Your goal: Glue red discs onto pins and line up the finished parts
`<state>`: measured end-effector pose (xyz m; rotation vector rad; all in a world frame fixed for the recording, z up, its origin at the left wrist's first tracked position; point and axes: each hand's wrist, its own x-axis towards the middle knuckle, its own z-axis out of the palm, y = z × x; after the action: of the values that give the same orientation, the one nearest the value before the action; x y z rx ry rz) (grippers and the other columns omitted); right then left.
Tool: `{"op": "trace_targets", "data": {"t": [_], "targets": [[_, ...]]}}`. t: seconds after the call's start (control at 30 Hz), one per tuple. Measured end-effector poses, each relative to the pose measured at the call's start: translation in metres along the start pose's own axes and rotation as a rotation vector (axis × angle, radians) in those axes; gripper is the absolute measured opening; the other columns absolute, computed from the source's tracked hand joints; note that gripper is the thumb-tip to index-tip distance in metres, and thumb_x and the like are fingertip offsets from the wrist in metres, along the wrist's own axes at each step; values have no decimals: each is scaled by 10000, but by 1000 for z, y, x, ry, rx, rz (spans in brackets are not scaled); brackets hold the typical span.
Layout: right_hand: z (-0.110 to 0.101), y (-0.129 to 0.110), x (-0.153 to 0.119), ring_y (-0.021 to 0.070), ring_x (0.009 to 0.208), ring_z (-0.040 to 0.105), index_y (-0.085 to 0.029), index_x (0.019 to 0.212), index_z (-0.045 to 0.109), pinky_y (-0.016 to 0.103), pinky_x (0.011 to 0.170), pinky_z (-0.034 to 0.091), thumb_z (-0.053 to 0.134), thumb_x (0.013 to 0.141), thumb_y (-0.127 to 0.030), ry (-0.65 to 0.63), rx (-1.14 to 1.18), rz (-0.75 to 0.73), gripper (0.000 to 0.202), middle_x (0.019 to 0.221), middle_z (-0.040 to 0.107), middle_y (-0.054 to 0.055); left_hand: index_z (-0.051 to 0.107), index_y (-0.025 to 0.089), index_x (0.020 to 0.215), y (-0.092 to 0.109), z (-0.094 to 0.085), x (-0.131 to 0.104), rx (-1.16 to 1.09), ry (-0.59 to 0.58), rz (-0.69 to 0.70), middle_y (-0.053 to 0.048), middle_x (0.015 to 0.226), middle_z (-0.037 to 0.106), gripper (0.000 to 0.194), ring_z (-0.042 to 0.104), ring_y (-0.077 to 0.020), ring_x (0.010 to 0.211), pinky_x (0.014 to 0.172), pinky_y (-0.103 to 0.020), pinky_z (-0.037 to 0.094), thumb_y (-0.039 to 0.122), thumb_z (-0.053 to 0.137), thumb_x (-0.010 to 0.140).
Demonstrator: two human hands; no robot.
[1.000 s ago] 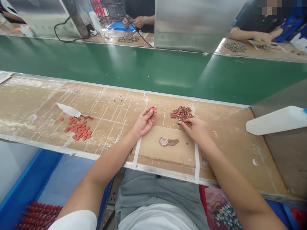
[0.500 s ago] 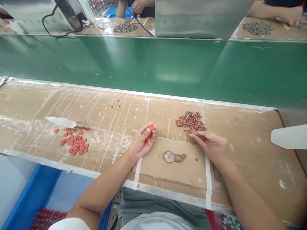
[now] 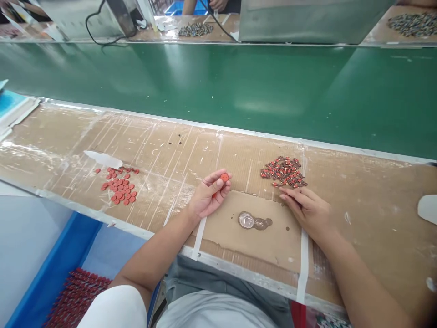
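Observation:
My left hand (image 3: 210, 195) is closed, pinching a small red button-like disc (image 3: 224, 177) between thumb and fingertips. A bit more red shows under the thumb, mostly hidden by the fingers. My right hand (image 3: 309, 210) is closed in a pinch at the near edge of a pile of small red-and-dark stick-like parts (image 3: 285, 171). Whatever its fingertips hold, if anything, is too small to make out. Between my hands, on a cardboard sheet (image 3: 221, 232), lies a round clear lid-like dish (image 3: 246, 220) with a brown, wet-looking smear (image 3: 263, 223) beside it.
Several red discs (image 3: 119, 189) lie loose at the left, beside a white strip (image 3: 103, 159). A green conveyor belt (image 3: 205, 82) runs behind the bench. Below left, a blue bin (image 3: 51, 269) holds rows of red pieces (image 3: 80, 294). Across the belt, another person's hand (image 3: 218, 4) shows.
The view has shifted, so the bench things appear further right. My right fingertips have drawn back slightly from the pile's near edge. My left hand keeps the red disc, its face turned more toward me.

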<state>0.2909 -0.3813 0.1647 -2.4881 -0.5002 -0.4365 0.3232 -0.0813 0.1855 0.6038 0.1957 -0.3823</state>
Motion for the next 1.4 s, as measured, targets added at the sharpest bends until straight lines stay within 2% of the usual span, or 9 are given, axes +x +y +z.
{"op": "trace_targets", "data": {"t": [0.17,0.33,0.57,0.8,0.93,1.0,1.17,1.27,1.4], "targets": [[4,-4,-1,173,831,687,-168,1192,704,282,755,561,532,1005,-312,-21,-105,-33,292,919,677,61,776,194,922,0,4,-1,36,-53,69,-41,973,745,223,699,-84,782,763,-172,567,42,761,760],[7,-4,-1,201,909,699,-201,1166,719,335,837,575,538,990,-367,-21,-16,10,302,1020,716,77,767,173,948,1,8,-5,42,-50,88,-53,1014,741,231,701,-85,787,797,-193,553,11,710,795],[14,8,-4,176,722,669,-225,1030,776,302,637,543,649,902,-471,91,136,195,305,965,756,59,754,149,918,5,16,-11,-21,20,89,-55,1002,739,242,703,-71,780,802,-172,549,-33,610,849],[11,2,1,126,541,527,-216,1018,790,270,536,468,658,852,-552,41,149,277,398,841,740,53,738,102,931,14,15,-7,-73,85,129,-72,965,736,182,703,-71,778,770,-146,562,3,592,889],[8,-2,3,141,554,542,-181,1001,797,287,576,479,635,821,-619,23,110,301,501,837,745,80,704,82,849,55,-1,-13,-20,316,207,-66,890,726,129,698,-70,786,766,-140,563,6,606,883],[7,1,3,158,568,563,-182,1006,797,311,593,488,629,786,-658,12,83,328,551,860,749,82,693,93,842,88,-15,-25,51,383,242,-49,871,721,92,678,-57,720,638,-113,538,24,639,869],[7,11,4,252,694,661,-300,1008,777,415,641,518,608,726,-714,-95,27,392,529,973,758,36,649,115,799,169,-60,-73,144,579,308,-3,797,699,94,372,28,394,320,-97,232,69,729,817],[7,11,4,299,782,694,-334,1023,758,457,664,525,610,742,-692,-108,10,413,479,950,760,37,644,109,793,194,-86,-97,211,719,325,11,670,640,107,250,27,351,297,-118,153,68,742,801],[10,13,2,300,815,710,-364,1045,743,446,609,520,611,774,-652,-59,26,339,417,978,760,38,658,114,819,206,-110,-119,324,854,356,21,607,607,160,238,21,348,309,-135,128,60,789,744]]}}
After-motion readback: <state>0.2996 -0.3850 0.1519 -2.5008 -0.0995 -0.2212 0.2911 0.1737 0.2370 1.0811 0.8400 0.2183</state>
